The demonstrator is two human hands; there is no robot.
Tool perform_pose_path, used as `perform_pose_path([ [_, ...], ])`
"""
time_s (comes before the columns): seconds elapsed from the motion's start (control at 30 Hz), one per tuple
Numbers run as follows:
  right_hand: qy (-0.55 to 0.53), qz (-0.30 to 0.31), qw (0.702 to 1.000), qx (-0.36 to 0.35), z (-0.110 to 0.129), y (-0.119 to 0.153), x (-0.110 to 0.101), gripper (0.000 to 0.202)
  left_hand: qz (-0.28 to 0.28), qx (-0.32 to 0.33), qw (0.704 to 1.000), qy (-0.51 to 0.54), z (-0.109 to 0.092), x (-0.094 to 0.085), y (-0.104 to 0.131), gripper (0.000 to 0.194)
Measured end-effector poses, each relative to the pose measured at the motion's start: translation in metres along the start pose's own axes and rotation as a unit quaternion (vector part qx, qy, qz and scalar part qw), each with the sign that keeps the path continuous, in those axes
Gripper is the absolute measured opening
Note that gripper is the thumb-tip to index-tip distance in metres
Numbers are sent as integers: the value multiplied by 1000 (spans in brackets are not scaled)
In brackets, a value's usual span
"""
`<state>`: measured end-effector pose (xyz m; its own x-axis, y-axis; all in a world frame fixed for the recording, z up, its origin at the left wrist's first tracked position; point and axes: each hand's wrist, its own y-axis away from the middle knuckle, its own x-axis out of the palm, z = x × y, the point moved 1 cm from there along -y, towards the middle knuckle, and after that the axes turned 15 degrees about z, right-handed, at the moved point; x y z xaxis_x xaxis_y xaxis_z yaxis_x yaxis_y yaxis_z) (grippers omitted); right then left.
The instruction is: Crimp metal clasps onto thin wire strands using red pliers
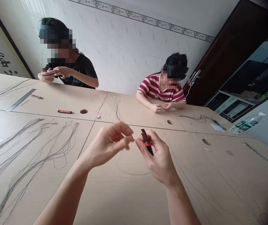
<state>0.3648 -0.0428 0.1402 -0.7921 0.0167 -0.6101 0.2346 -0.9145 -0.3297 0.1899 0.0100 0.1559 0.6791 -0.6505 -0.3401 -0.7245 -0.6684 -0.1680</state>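
Over the middle of the table, my left hand [108, 142] pinches thumb and forefinger together at what looks like the end of a thin dark cord [134, 174]. The cord hangs in a loose loop beneath both hands. Close by on the right, my right hand [156, 156] is wrapped round a small red-and-black tool [148, 142] with two flat dark prongs pointing up; its exact kind is unclear. My right thumb and forefinger also meet near the cord's end. The fingertips of both hands almost touch, and the small piece between them is too fine to make out.
Bundles of thin cords [42, 156] spread across the left, with more cords [195, 178] on the right. A metal ruler [21, 100], pliers [37, 97] and a red-and-black lighter-like object [65, 111] lie further back. A water bottle [247, 123] stands right. Two people sit opposite.
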Motion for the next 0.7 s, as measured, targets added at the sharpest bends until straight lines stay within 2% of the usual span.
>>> perform_pose_path([
  [0.13,4,-7,1000,2,0,1,-1,18,-67,29,987,-142,-7,-4,3,10],
  [0.2,8,-10,1000,-2,1,1,-1,17,-80,42,984,-156,-10,-5,4,12],
  [0.27,11,-12,1000,-8,1,0,-1,17,-61,36,990,-124,-12,-5,5,14],
  [0.4,15,-7,1000,-16,2,0,-1,16,-13,-24,997,-78,-11,-1,6,15],
  [0.7,15,15,1000,-8,2,2,1,15,-9,-37,997,-68,-8,1,5,14],
])
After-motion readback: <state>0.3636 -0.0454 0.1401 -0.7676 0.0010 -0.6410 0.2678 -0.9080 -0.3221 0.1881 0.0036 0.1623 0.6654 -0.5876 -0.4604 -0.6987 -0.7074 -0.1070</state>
